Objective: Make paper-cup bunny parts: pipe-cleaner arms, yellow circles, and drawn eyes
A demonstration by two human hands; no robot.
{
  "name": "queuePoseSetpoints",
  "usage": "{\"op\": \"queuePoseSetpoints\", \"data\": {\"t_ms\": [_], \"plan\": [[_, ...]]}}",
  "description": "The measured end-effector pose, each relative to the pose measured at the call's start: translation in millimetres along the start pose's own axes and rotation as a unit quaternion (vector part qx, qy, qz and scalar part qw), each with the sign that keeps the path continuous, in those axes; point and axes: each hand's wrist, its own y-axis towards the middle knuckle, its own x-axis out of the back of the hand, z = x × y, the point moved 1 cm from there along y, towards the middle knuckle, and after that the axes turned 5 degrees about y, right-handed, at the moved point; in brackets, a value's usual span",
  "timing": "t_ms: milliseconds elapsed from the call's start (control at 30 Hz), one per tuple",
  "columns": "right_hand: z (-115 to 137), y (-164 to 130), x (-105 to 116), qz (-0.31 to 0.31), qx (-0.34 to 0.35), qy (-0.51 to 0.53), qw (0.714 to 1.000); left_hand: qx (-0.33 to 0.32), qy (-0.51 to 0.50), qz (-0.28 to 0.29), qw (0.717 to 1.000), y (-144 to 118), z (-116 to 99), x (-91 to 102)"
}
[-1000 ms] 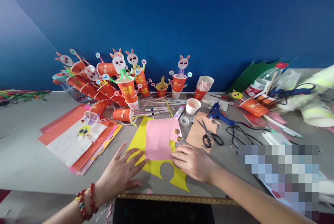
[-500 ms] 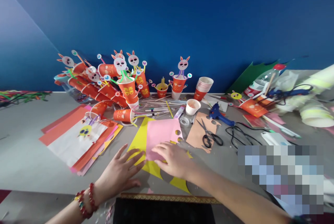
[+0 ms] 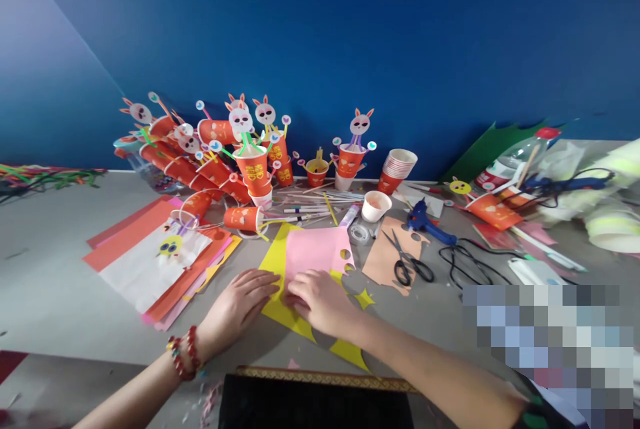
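A pink sheet of paper [image 3: 313, 248] with round holes cut at its right edge lies over a yellow sheet of paper [image 3: 273, 252], which has curved cut-outs too. My right hand [image 3: 323, 302] bends its fingers over the lower left part of the pink sheet, and its fingertips are partly hidden. Close beside it, my left hand [image 3: 245, 306] rests its stretched fingers on the left part of the yellow sheet. A small pointed yellow scrap [image 3: 365, 298] lies right of my right hand. Black-handled scissors [image 3: 404, 262] rest on an orange-tan cut sheet [image 3: 375, 259].
Red paper cups with rabbit faces [image 3: 251, 172] crowd the back left. Coloured sheets [image 3: 125, 269] lie at the left. Behind are a cup stack [image 3: 397, 169], a white cup [image 3: 376, 206] and a tape roll [image 3: 359, 234]. A blue glue gun [image 3: 430, 224] with its cord and a bottle [image 3: 517, 156] are right.
My left hand has moved up and right, its spread fingers coming together on the yellow sheet. My right hand's fingers have curled in over the pink sheet's lower left. The view has shifted slightly.
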Motion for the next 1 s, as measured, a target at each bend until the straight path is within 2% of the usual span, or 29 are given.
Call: {"op": "queuePoseSetpoints", "data": {"t_ms": [133, 267, 667, 867, 1000], "plan": [[2, 0, -1, 0.004, 0.014, -0.03, 0.999, 0.02, -0.09, 0.012, 0.996, 22, 1, -5.1], [2, -1, -3, 0.005, 0.021, -0.055, 0.998, 0.031, -0.084, 0.026, 0.996, 32, 3, -11.2], [-1, 5, -10, -0.013, 0.038, -0.052, 0.998, 0.034, -0.1, 0.043, 0.993, 30, 5, -11.8], [-1, 0, -17, -0.026, 0.101, -0.088, 0.991, 0.036, -0.111, 0.05, 0.992, 30, 7, -11.7], [2, -4, -18, -0.057, 0.137, -0.123, 0.981, 0.031, -0.113, 0.049, 0.992, 30, 7, -10.3]]}}
